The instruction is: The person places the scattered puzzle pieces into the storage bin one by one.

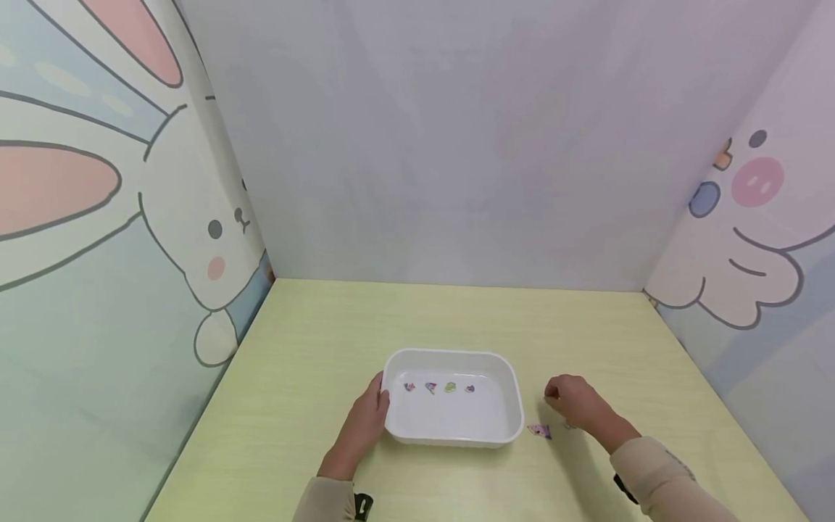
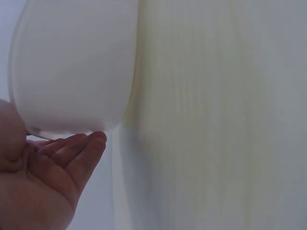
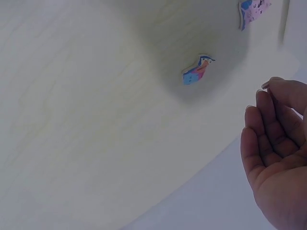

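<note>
A white rectangular tray [image 1: 450, 433] stands on the table, with several small colourful flat cutouts lying in a row inside, among them a green one [image 1: 450, 388]. My left hand [image 1: 365, 422] grips the tray's left end, thumb at the rim and fingers against the outer wall. To the right of the tray my right hand [image 1: 577, 402] hovers over the table, thumb and forefinger pinched together. A thin sliver of a small flat piece [image 3: 265, 86] shows at those fingertips; its picture is hidden. Near that hand lie a pink cutout [image 1: 540, 431] and a blue-and-orange cutout [image 3: 195, 73].
The pale yellow-green table [image 1: 313, 326] ends at a plain grey wall [image 1: 443, 145] behind. Side panels carry a cartoon rabbit [image 1: 189, 232] on the left and a pink-cheeked cartoon figure [image 1: 750, 239] on the right.
</note>
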Tool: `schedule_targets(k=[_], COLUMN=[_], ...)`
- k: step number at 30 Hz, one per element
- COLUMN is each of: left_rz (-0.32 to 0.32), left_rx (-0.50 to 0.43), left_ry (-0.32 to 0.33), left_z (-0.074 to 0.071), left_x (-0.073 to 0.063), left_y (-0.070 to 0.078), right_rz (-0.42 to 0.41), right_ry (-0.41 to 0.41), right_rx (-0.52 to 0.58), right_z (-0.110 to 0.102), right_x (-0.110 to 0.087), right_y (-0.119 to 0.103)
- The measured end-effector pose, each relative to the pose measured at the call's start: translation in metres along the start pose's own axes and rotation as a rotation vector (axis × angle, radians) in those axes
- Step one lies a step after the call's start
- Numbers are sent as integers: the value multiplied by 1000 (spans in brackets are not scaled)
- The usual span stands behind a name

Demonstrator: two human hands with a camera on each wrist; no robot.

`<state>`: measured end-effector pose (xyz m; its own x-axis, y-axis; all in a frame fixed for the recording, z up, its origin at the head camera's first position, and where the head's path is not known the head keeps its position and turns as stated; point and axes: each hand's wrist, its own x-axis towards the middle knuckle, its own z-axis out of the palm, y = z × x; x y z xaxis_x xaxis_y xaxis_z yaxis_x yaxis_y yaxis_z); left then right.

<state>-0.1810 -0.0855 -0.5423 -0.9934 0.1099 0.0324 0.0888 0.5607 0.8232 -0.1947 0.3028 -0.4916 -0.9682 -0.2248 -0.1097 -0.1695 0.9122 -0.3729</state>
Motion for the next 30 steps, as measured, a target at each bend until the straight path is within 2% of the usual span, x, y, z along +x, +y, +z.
schedule_targets(k=[15,30], left_rz=[-4,-5], left_rx=[-4,1], left_ry=[-1,5], left_z=[-1,-1], left_x=[0,1], left_y=[-1,0], right_rz=[-81,-101], right_ry=[48,13], right_rx=[-12,-16], right_z=[-20,-26], right_x=[12,29], right_y=[-14,-45])
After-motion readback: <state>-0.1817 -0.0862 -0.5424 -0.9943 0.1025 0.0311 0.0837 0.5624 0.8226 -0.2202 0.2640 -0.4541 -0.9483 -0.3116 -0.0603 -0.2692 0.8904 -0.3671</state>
